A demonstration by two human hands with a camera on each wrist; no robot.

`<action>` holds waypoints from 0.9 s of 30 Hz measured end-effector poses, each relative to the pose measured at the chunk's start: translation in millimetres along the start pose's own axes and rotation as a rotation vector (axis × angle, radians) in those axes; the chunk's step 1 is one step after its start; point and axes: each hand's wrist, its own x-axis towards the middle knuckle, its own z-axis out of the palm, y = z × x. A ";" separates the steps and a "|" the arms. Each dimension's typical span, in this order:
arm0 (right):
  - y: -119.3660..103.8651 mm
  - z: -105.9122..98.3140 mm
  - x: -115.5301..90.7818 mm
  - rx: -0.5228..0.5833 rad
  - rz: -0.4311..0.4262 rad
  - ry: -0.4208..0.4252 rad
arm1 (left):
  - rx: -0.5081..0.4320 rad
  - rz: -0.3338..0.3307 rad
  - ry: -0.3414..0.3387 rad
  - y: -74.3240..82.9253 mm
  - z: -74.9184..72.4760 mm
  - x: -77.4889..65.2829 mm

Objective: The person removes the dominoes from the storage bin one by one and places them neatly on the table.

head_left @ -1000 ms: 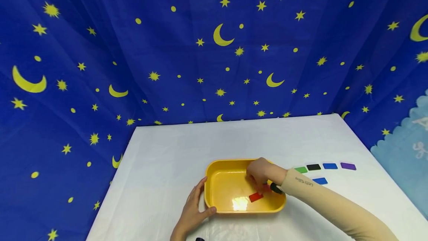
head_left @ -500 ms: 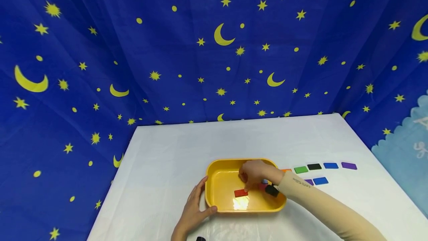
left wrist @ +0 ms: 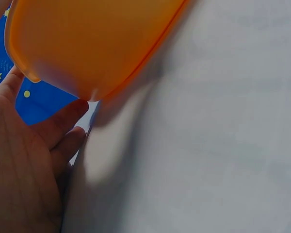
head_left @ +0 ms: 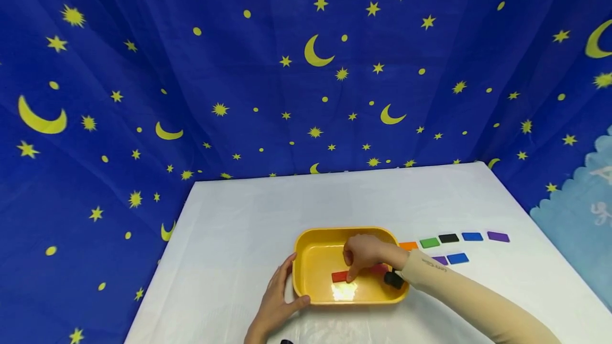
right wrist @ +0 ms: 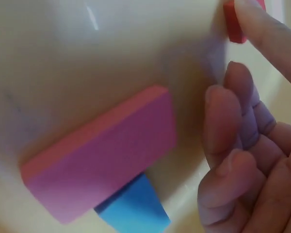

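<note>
A yellow plastic basin (head_left: 306, 291) stands near the table's front. My left hand (head_left: 277, 295) rests at its left end, the thumb on the front rim and the fingers along the outer wall. Inside the basin, my right hand (head_left: 364, 254) touches a flat red block (head_left: 339, 276) with one extended fingertip. The other fingers are bent, and nothing shows within them in the right wrist view. Below that hand lie a pink block (right wrist: 106, 155) and a blue block (right wrist: 136, 206), the pink one partly over the blue.
Right of the basin, a row of blocks lies on the white table (head_left: 239, 216): orange (head_left: 408, 246), green (head_left: 429, 242), black (head_left: 448, 238), blue (head_left: 472, 236) and purple (head_left: 498, 237). A nearer pair is purple and blue. A dark blue starry curtain (head_left: 268, 78) encloses the table's back and sides.
The red block has slid left across the basin floor under my right hand and turned nearly level. My right forearm has shifted slightly, uncovering the orange and nearer purple blocks. My left hand stays put.
</note>
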 end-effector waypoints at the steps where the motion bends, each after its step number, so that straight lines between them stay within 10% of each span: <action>1: 0.0 0.6 0.4 0.006 -0.003 0.001 | 0.001 0.002 0.003 -0.1 -0.1 0.0; 27: -5.2 2.9 -3.7 -0.023 -0.109 0.086 | -0.024 -0.029 -0.006 0.8 -1.0 -0.5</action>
